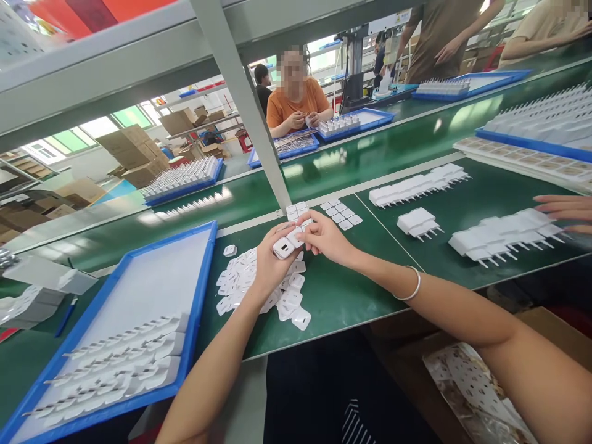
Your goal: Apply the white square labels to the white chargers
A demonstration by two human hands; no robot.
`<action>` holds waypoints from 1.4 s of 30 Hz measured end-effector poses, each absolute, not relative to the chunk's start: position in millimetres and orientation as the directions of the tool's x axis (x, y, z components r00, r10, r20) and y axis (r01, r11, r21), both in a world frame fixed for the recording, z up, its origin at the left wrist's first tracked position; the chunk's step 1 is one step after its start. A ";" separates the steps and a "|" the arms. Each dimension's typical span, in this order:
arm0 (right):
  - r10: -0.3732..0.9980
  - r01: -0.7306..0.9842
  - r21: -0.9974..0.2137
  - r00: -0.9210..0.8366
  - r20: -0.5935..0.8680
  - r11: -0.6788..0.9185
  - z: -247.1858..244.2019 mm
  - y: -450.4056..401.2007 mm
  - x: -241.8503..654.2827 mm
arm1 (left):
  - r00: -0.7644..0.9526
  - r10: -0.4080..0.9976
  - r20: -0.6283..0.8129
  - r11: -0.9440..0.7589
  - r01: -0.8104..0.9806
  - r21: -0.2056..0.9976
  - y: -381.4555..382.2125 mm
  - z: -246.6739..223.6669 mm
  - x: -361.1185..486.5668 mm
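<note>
My left hand (268, 259) is wrapped around a short row of white charger plugs (283, 248), with a dark USB slot in the nearest end face. My right hand (330, 237) has its thumb and fingers closed on the same row, at the charger behind the front one; whether a loose cover is between the fingertips, I cannot tell. Beneath both hands lies a loose pile of white slotted end covers (238, 271). Past the fingers, more white covers (341, 213) are laid out in a small grid on the green table (333, 302).
A blue-rimmed tray (152, 265) on the left carries rows of chargers. Charger rows with pins (420, 185) lie at the right, near another person's hand (567, 209). A metal post (250, 105) rises behind my hands. Opposite sits a co-worker in orange (296, 108).
</note>
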State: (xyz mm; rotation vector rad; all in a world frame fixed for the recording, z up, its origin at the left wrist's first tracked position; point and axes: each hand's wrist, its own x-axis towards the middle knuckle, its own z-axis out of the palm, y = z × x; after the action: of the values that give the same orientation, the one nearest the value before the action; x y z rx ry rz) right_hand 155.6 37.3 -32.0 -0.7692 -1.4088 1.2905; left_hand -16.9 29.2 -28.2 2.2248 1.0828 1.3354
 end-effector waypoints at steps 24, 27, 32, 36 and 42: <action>0.917 -0.084 -0.978 -0.339 0.210 0.193 -30.2 60.5 173.0 | 0.405 0.845 0.350 -0.481 0.287 0.828 26.7 -20.9 -20.0; 0.943 -0.091 -0.973 -0.241 0.230 0.214 -31.8 62.3 172.5 | 0.439 0.850 0.292 -0.438 0.279 0.855 23.7 -20.5 -17.5; 0.932 -0.061 -0.937 -0.103 0.348 0.343 -31.3 59.3 171.6 | 0.363 0.860 0.358 -0.454 0.226 0.862 24.8 -25.3 -14.8; 0.895 0.031 -0.902 -0.144 0.422 0.430 -24.2 52.1 176.0 | 0.318 0.845 0.429 -0.502 0.200 0.841 29.3 -26.9 -17.0; 0.911 -0.073 -0.917 -0.102 0.399 0.393 -11.6 39.6 175.9 | 0.321 0.827 0.462 -0.541 0.229 0.809 33.1 -30.8 -18.8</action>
State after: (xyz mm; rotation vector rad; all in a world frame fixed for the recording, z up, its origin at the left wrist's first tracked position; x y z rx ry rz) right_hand 175.9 39.6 -11.6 -0.8110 -1.4198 1.0045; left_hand -18.8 33.1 -30.8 1.9580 0.9294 1.2155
